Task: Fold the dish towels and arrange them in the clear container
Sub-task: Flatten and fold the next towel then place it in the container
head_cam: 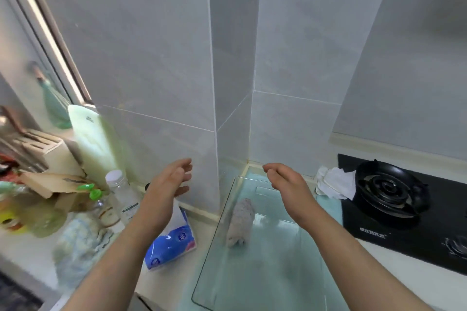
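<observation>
We are holding the left hand (171, 182) and right hand (285, 182) raised, fingers loosely curled and parted, gripping nothing. Below and between our fingertips, one rolled grey towel (240, 222) is lying inside the clear container (209, 255). A pale blue-patterned cloth (78, 247), probably the next towel, is sitting well left of the left fingers. Reaching for it, we are risking knocking over the bottle (121, 192) just beside that wrist.

1 towel (240, 222), 1 container (252, 272), 2 hands (169, 184)

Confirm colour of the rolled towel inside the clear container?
Speckled grey-beige towel, clearest in the head view.
</observation>
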`<state>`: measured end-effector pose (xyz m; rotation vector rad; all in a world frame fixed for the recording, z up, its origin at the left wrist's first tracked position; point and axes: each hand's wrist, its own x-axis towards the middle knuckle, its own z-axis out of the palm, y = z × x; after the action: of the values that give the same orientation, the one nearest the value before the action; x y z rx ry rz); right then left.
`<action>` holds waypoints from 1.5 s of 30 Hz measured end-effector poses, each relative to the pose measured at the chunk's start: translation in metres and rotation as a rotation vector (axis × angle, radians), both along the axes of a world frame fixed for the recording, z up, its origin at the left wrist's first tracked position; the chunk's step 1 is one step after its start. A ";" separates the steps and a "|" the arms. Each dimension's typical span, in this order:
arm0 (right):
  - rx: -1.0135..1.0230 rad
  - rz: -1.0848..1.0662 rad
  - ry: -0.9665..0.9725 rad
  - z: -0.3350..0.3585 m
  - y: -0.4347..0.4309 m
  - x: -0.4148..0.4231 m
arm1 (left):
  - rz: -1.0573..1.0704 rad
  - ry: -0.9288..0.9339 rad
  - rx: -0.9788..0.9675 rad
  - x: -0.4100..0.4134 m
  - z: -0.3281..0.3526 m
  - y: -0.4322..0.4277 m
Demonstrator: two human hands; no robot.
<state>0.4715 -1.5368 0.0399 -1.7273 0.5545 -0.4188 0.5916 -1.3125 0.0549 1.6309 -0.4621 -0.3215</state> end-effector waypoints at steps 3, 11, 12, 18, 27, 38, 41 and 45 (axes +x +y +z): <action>-0.048 0.140 -0.022 0.011 0.004 -0.014 | 0.130 -0.154 0.093 -0.042 0.009 0.024; -0.223 0.583 -0.087 0.042 0.082 -0.057 | 0.444 -0.214 0.131 -0.177 0.032 0.108; -0.248 0.647 -0.105 0.048 0.100 -0.059 | 0.481 -0.229 0.152 -0.192 0.036 0.124; -0.247 0.945 -0.208 0.094 0.232 -0.089 | 0.786 -0.226 0.187 -0.285 0.069 0.233; -0.254 1.391 -0.240 0.101 0.490 -0.191 | 1.206 -0.119 0.227 -0.464 0.082 0.437; -0.217 1.625 -0.208 0.089 0.759 -0.336 | 1.521 -0.009 0.306 -0.654 0.081 0.664; -0.195 1.660 -0.193 0.078 0.804 -0.345 | 1.554 -0.009 0.300 -0.672 0.073 0.704; -0.176 1.701 -0.159 0.058 0.866 -0.337 | 1.609 -0.021 0.280 -0.675 0.056 0.761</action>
<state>0.1342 -0.6707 0.0981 -1.7022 -1.1145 0.6311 -0.0837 -0.5516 0.1110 1.7768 0.9573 0.8670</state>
